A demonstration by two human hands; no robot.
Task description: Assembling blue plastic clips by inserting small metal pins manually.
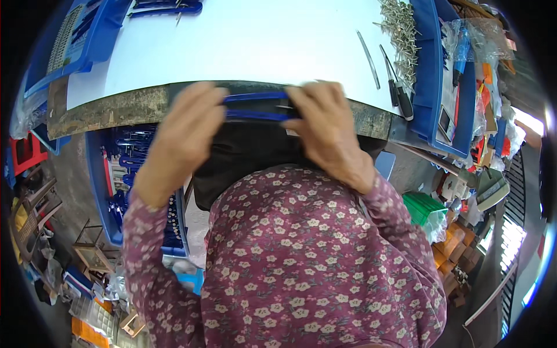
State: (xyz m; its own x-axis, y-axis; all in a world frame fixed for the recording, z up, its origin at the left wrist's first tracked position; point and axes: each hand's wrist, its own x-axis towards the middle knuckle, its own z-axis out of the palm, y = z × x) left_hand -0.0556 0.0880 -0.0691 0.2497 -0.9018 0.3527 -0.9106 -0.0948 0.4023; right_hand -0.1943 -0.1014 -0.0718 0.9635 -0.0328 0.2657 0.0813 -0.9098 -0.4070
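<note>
Glossy blue plastic handles point(255, 96) on the near side; matt floral cloth shirt point(301, 261) nearest; smooth white tabletop point(232, 52), its wood-looking edge point(127, 108) rough and matt; far right, shiny metal pins point(400, 35) beside a smooth blue plastic bin point(428, 75).

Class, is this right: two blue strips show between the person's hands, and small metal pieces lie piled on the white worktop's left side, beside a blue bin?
The side is wrong: the head view shows the small metal pieces on the right side of the white worktop, beside a blue bin. Two blue strips show between the left hand and right hand.
</note>
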